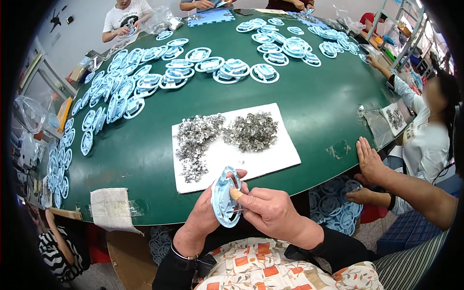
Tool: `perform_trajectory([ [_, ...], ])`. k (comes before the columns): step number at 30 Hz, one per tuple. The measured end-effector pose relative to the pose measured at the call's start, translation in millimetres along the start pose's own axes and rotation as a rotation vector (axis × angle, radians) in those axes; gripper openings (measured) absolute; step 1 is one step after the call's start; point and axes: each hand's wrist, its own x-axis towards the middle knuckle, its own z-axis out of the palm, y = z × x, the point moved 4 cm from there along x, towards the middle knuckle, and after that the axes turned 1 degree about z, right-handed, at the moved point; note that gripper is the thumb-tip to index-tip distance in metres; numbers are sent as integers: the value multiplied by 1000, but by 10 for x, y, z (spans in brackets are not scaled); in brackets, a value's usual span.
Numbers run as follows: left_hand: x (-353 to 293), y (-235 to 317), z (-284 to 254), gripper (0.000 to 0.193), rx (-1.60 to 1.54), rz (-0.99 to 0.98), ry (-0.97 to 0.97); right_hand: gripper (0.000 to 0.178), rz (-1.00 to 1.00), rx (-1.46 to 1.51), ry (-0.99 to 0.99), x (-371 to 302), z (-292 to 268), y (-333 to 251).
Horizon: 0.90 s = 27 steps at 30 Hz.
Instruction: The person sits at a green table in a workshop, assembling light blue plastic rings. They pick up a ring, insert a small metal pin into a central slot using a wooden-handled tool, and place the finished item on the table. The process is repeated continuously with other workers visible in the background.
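My left hand (199, 220) is wrapped round a light blue oval plastic part (222, 200), held tilted on edge above the near edge of the table. From the right, my right hand (273, 212) reaches to its inner side, with fingers closed and a tan covering on one fingertip. A thin silvery sliver shows by those fingers, too small to name; what they pinch is hidden. Just beyond my hands lies a white board (232, 173) bearing a left heap of small metal clips (193, 140) and a right heap of small metal clips (253, 131).
Many similar blue parts (125, 87) cover the far and left side of the green table (319, 106). A white cloth (110, 208) is taped at the front-left edge. A person's hand (369, 159) rests at the right edge, above a container of blue parts (333, 203). Other people work around the table.
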Motion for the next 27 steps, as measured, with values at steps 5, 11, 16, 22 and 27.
perform_trajectory([
  [5, 68, -109, -55, 52, -195, -7, -75, 43, -90, 103, -21, -81, 31, -9],
  [11, 70, -167, -29, 47, 80, 43, 45, 37, 76, 278, 63, -83, -77, -45],
  [16, -122, 165, -27, 56, 424, 187, 194, 20, 279, 441, 24, -186, -260, 183],
  [22, -215, 311, -34, 24, 636, 56, 105, 22, 330, 548, -178, -7, -149, 200],
  [27, -317, 178, -338, 22, 568, -40, 229, 17, 178, -96, 44, 466, -241, 427],
])
